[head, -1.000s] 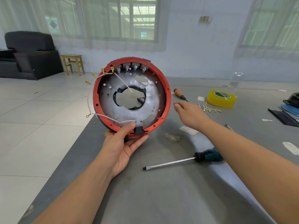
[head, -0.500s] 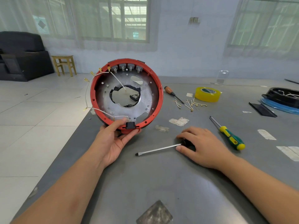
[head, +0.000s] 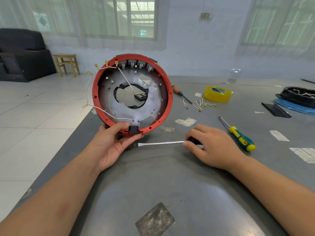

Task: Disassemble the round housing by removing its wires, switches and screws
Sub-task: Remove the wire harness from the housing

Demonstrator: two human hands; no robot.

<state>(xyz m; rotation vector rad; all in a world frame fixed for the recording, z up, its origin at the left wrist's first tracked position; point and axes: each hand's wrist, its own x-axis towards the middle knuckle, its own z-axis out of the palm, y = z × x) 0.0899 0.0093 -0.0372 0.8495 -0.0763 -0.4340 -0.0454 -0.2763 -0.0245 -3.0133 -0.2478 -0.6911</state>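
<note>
The left hand (head: 110, 143) holds the round housing (head: 132, 94) up on edge at the near left corner of the grey bench (head: 170, 193), its open side facing us. The grip is closed on the bottom of the red rim: thumb over the inside edge, fingers curled underneath, right beside a black switch (head: 133, 129) set in the rim. White wires (head: 102, 110) with brass terminals trail out over the left of the housing, and one more crosses the metal plate toward the centre hole. A row of grey switches (head: 136, 65) sits along the top inside the rim.

The right hand (head: 211, 147) lies over the dark handle of a flat screwdriver (head: 160, 143) on the bench, fingers curled round it, the shaft pointing left toward the housing.

Further right lies a yellow-green screwdriver (head: 238, 136). Behind it are loose wires (head: 201, 103), an orange-handled screwdriver (head: 179, 92) and a yellow tape roll (head: 217, 94). At the far right edge sits a black housing (head: 296, 97) on something blue.
</note>
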